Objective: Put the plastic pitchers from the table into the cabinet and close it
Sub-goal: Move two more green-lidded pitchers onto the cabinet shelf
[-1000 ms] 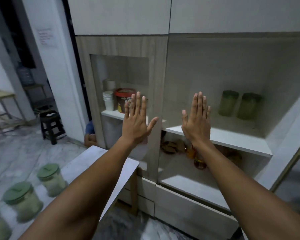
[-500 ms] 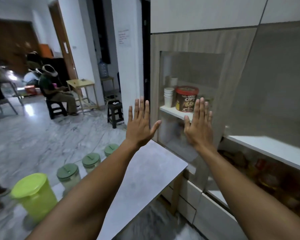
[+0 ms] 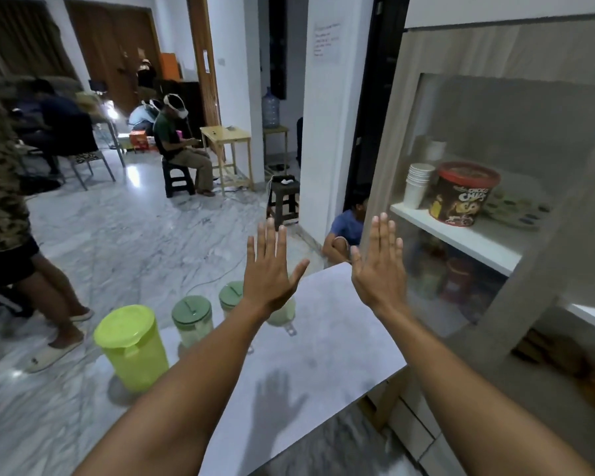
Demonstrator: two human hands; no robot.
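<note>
View had swung from the cabinet (image 3: pixel 495 235) over to the table (image 3: pixel 340 355); pitchers (image 3: pixel 131 345) back in sight; left hand (image 3: pixel 268 273) and right hand (image 3: pixel 380 266) both spread flat, grip empty; nothing picked up yet.

Three pitchers (image 3: pixel 131 345) (image 3: pixel 192 319) (image 3: pixel 231 297) stand in a row on the table (image 3: pixel 340 338), left of the cabinet (image 3: pixel 495 201).

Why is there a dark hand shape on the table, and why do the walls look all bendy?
In the head view, the dark shape on the table is a shadow cast by the left hand held above it; the cabinet leans because the wide lens bends straight lines; the floor shines with glare.
</note>
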